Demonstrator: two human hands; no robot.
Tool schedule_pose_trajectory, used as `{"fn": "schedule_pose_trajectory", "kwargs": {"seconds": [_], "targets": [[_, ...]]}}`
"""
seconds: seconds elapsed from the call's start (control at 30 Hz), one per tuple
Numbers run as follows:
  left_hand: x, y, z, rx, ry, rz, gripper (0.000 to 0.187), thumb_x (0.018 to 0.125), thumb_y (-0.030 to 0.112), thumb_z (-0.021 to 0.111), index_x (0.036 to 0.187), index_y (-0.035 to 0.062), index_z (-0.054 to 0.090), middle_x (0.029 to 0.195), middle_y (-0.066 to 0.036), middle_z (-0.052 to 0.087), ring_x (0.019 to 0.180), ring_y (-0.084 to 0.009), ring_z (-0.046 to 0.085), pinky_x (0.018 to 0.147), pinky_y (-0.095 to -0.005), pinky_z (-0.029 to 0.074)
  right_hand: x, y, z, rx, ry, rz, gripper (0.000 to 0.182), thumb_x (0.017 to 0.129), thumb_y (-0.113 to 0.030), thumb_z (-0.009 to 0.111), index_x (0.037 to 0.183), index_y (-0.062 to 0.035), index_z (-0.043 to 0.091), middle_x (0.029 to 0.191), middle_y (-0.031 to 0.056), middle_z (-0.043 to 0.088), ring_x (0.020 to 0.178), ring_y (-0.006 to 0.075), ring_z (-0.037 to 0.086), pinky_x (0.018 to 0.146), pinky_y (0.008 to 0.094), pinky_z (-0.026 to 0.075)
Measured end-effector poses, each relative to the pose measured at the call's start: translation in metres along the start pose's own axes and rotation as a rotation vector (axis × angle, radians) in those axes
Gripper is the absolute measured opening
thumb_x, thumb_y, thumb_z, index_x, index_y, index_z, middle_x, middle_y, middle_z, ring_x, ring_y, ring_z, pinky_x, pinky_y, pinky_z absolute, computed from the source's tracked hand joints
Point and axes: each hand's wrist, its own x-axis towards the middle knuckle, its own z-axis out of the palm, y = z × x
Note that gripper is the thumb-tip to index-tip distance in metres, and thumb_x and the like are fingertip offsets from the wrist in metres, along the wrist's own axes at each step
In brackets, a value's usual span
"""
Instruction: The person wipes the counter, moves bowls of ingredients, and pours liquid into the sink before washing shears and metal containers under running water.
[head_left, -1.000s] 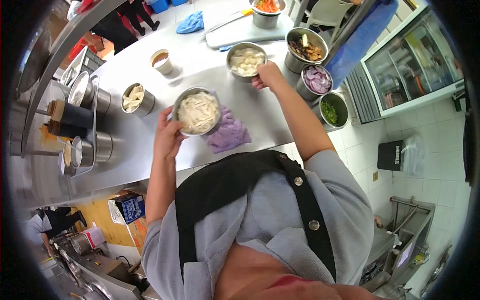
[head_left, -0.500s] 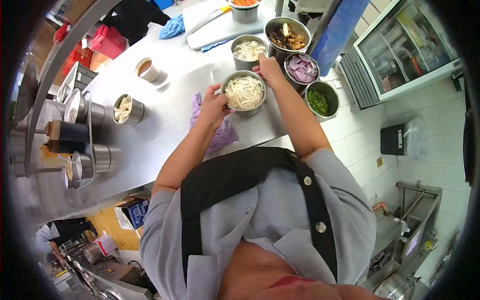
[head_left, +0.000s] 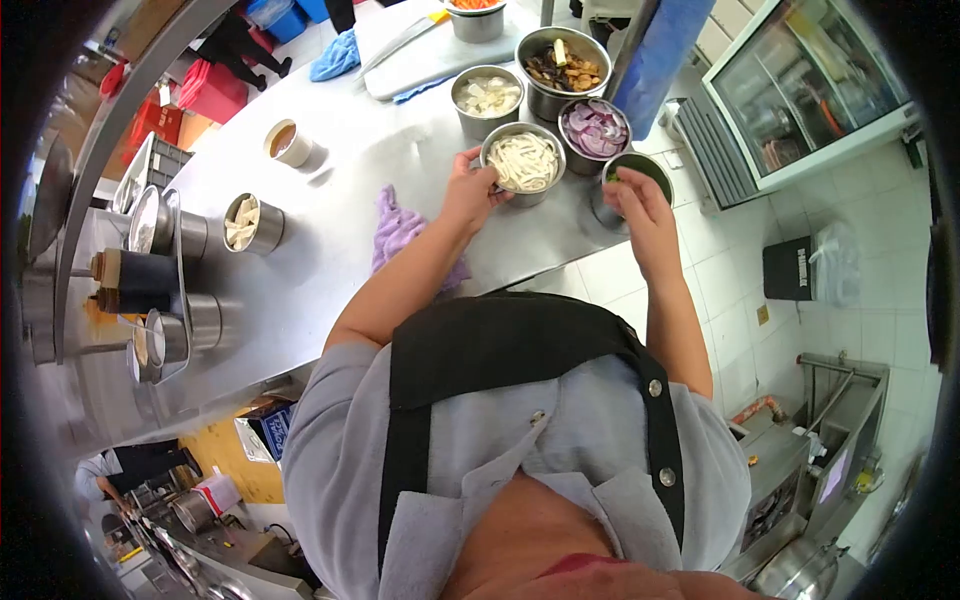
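My left hand (head_left: 476,192) grips the rim of a steel pot of pale strips (head_left: 525,162). At the table's right edge, my right hand (head_left: 640,205) hovers over the pot of chopped greens (head_left: 657,172), fingers bent together over its mouth; whether they pinch anything is too small to tell. Behind the strips stand a pot of white pieces (head_left: 487,97), a pot of sliced red onion (head_left: 595,130) and a larger pot of dark and brown pieces (head_left: 565,68). A purple cloth (head_left: 400,230) lies left of my left forearm.
A cutting board (head_left: 420,60) with a knife, a blue cloth (head_left: 335,56) and a carrot pot (head_left: 477,22) lie at the back. Leftward are a small cup (head_left: 288,143), another pot (head_left: 253,223) and a rack of containers. People stand at far back and lower left.
My left hand and the pot of strips have moved right, beside the onion pot. My right hand has left the pot of white pieces and come over the greens pot.
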Motion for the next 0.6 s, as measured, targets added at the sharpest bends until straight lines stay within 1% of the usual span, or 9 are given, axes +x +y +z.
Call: {"fn": "schedule_pose_trajectory", "kwargs": {"seconds": [0.07, 0.17, 0.27, 0.3, 0.4, 0.47, 0.53, 0.57, 0.6], "targets": [[-0.006, 0.006, 0.001, -0.014, -0.059, -0.028, 0.058, 0.082, 0.011, 0.056, 0.13, 0.0069, 0.025, 0.088, -0.007, 0.052, 0.075, -0.015, 0.054, 0.063, -0.0313, 0.052, -0.008, 0.003, -0.004, -0.009, -0.01, 0.033, 0.032, 0.089, -0.013, 0.051, 0.115, 0.0045, 0.049, 0.101, 0.0109, 0.06, 0.091, 0.0148, 0.057, 0.082, 0.0257, 0.044], [-0.019, 0.025, -0.015, 0.238, -0.115, -0.086, 0.063, 0.087, 0.025, 0.057, 0.136, 0.0055, 0.023, 0.097, -0.006, 0.055, 0.08, -0.0153, 0.054, 0.072, -0.0315, 0.049, -0.015, 0.02, 0.001, -0.072, -0.048, 0.075, 0.03, 0.09, -0.011, 0.05, 0.115, 0.0048, 0.048, 0.097, 0.0101, 0.06, 0.087, 0.0148, 0.057, 0.08, 0.0263, 0.045], [-0.037, 0.044, -0.045, 0.582, -0.093, 0.179, 0.063, 0.086, 0.027, 0.057, 0.136, 0.0031, 0.028, 0.1, -0.007, 0.054, 0.082, -0.0152, 0.054, 0.074, -0.0292, 0.048, -0.018, 0.034, 0.018, -0.067, -0.188, 0.101, 0.03, 0.09, -0.012, 0.05, 0.114, 0.0047, 0.049, 0.094, 0.0095, 0.06, 0.085, 0.0141, 0.057, 0.079, 0.0264, 0.045], [-0.034, 0.044, -0.067, 0.627, -0.016, 0.326, 0.055, 0.084, 0.025, 0.06, 0.129, 0.0018, 0.04, 0.1, -0.008, 0.055, 0.081, -0.0145, 0.053, 0.072, -0.0278, 0.047, -0.019, 0.038, 0.026, -0.04, -0.242, 0.102, 0.029, 0.09, -0.012, 0.05, 0.114, 0.0035, 0.05, 0.092, 0.0088, 0.06, 0.083, 0.0136, 0.056, 0.077, 0.0264, 0.045], [-0.056, 0.073, -0.118, 0.896, 0.426, 0.518, 0.046, 0.081, 0.021, 0.063, 0.12, 0.0, 0.047, 0.096, -0.009, 0.054, 0.086, -0.0155, 0.052, 0.075, -0.0286, 0.045, -0.018, 0.04, 0.054, -0.139, -0.461, 0.112, 0.028, 0.09, -0.013, 0.051, 0.113, 0.0022, 0.051, 0.093, 0.0082, 0.06, 0.084, 0.0121, 0.056, 0.076, 0.0263, 0.046], [-0.058, 0.079, -0.182, 0.96, 0.784, 0.775, 0.04, 0.078, 0.016, 0.065, 0.111, 0.0025, 0.047, 0.098, -0.009, 0.051, 0.084, -0.0154, 0.049, 0.073, -0.03, 0.045, -0.017, 0.029, 0.08, -0.299, -0.616, 0.04, 0.029, 0.088, -0.013, 0.052, 0.115, -0.0022, 0.052, 0.096, 0.0095, 0.061, 0.084, 0.0156, 0.058, 0.076, 0.0282, 0.046], [-0.061, 0.091, -0.255, 0.363, 1.077, 0.64, 0.037, 0.078, 0.014, 0.066, 0.105, 0.0029, 0.042, 0.099, -0.01, 0.047, 0.081, -0.0167, 0.046, 0.072, -0.0326, 0.046, -0.015, 0.025, 0.11, -0.416, -0.729, -0.06, 0.031, 0.087, -0.014, 0.053, 0.116, -0.0044, 0.052, 0.098, 0.0104, 0.061, 0.085, 0.0178, 0.059, 0.077, 0.0293, 0.046], [-0.077, 0.102, -0.252, -0.012, 1.172, 0.732, 0.037, 0.078, 0.013, 0.065, 0.103, 0.0028, 0.04, 0.099, -0.011, 0.045, 0.08, -0.0171, 0.045, 0.072, -0.0334, 0.046, -0.014, 0.017, 0.125, -0.438, -0.814, -0.027, 0.036, 0.084, -0.015, 0.057, 0.119, -0.0065, 0.051, 0.105, 0.0129, 0.059, 0.097, 0.0239, 0.057, 0.083, 0.0324, 0.045], [-0.093, 0.118, -0.245, -0.397, 1.239, 0.811, 0.036, 0.079, 0.012, 0.064, 0.101, 0.0027, 0.038, 0.099, -0.011, 0.044, 0.08, -0.0176, 0.044, 0.071, -0.0343, 0.047, -0.011, 0.019, 0.142, -0.468, -0.864, -0.177, 0.039, 0.082, -0.016, 0.058, 0.119, -0.0078, 0.051, 0.109, 0.013, 0.057, 0.101, 0.0253, 0.054, 0.085, 0.034, 0.043]]}}
